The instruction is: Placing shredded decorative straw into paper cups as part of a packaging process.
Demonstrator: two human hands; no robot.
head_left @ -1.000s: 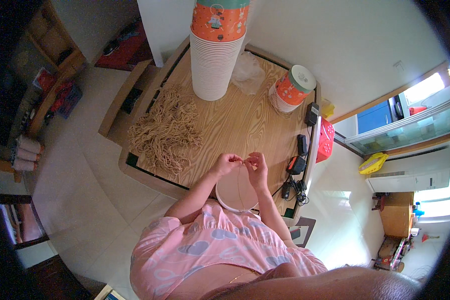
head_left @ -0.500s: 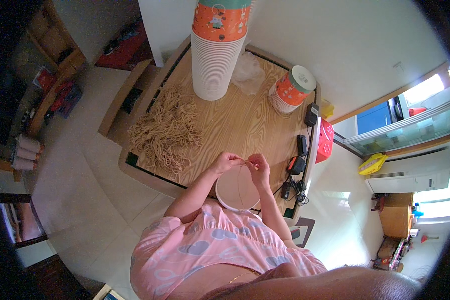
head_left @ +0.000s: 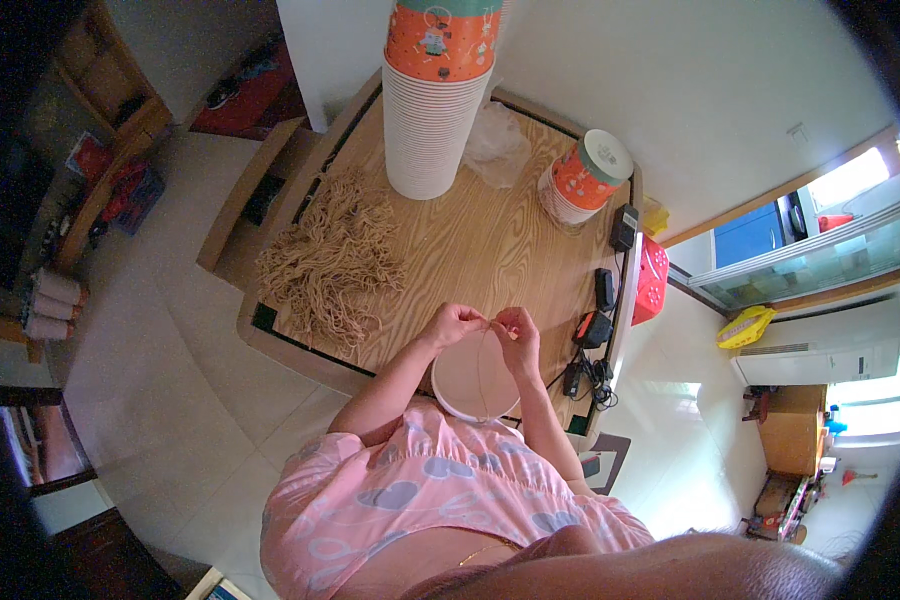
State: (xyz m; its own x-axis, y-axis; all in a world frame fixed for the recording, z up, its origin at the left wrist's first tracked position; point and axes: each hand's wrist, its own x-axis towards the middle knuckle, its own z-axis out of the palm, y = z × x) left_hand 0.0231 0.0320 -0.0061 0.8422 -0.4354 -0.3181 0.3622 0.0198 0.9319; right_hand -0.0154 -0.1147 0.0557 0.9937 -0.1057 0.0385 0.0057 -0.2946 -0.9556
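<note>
At the near edge of the table, a white paper bucket (head_left: 454,383) rests against my front, its pale round opening or base facing up; I cannot tell which. A thin tan string (head_left: 480,375) runs across it and up to my fingers. My left hand (head_left: 457,325) pinches the string just beyond the bucket's far rim. Beside it, fingertips almost touching, my right hand (head_left: 518,335) pinches the string too. Whatever knot or loop lies between the fingertips is too small to make out. Left of my hands spreads a loose heap of tan strings (head_left: 335,260).
A tall stack of paper buckets (head_left: 430,130) stands at the back of the wooden table (head_left: 460,250), near a crumpled clear plastic bag (head_left: 498,145). Back right is a shorter orange bucket stack (head_left: 578,180). Black power adapters (head_left: 592,330) and cables line the right edge, beside a red basket (head_left: 650,280).
</note>
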